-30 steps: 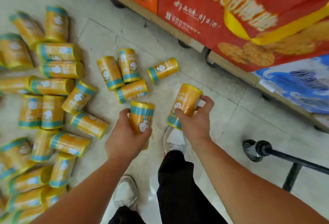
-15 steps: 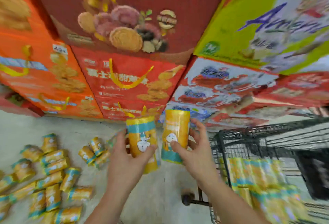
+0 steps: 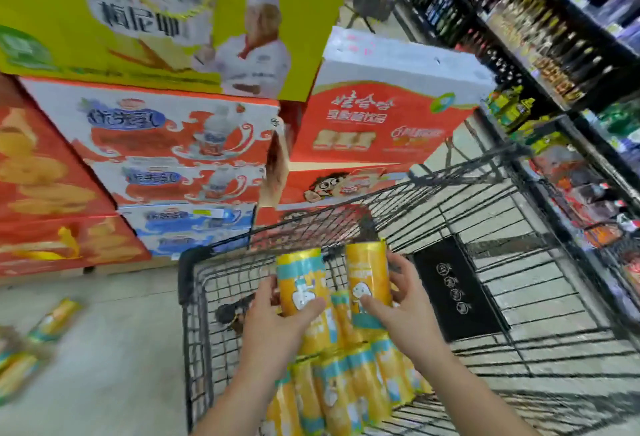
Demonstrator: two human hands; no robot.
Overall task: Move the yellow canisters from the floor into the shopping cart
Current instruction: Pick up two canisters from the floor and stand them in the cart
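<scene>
My left hand (image 3: 277, 328) grips an upright yellow canister with a teal band (image 3: 300, 280). Beside it my right hand (image 3: 405, 311) grips a second yellow canister (image 3: 367, 278), also upright. Both canisters are held over the inside of the black wire shopping cart (image 3: 194, 283). Several yellow canisters (image 3: 346, 390) lie stacked in the cart just below my hands. A few blurred canisters on the floor (image 3: 52, 319) show at the far left.
Stacked cartons of drinks and snacks (image 3: 180, 158) rise behind and left of the cart. A dark shelf of bottles (image 3: 540, 41) runs along the right. A black panel (image 3: 457, 290) sits inside the cart's far side. Grey floor lies left of the cart.
My view swung right from the floor pile to the cart. Both hands carried their canisters up and rightwards, and now hold them over the cart's basket.
</scene>
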